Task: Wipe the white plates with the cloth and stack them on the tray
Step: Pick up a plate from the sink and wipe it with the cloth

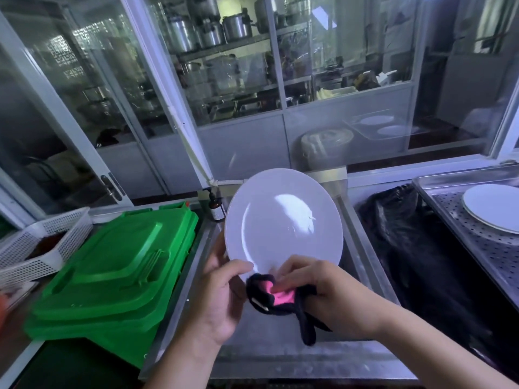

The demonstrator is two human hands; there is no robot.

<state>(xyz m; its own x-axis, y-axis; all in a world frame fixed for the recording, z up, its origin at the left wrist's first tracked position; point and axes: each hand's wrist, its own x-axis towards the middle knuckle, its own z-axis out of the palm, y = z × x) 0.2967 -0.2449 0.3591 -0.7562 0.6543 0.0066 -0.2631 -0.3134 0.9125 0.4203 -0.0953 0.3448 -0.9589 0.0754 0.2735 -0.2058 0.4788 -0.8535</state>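
Two bare hands work on one white plate [283,220], which is held above a steel sink [365,254] near the middle of the view. The plate is tipped up on edge, its eating face turned toward the camera and its top rim leaning away toward the glass cabinet [224,80]; seen this way it reads as an oval whose long axis runs from the lower rim at the hands up and slightly left. The left hand [219,299] grips the lower left rim, thumb lying across the face and fingers curled behind. The right hand [323,287] has its fingers curled round a black and pink cloth [278,297], pressing it against the plate's lower edge; a loose black end hangs below the hand. To the right, more white plates [494,209] lie flat in a small stack on a perforated steel tray [455,220]. A green bin lid [118,265] sits left of the sink, with a white basket [42,242] beyond it.
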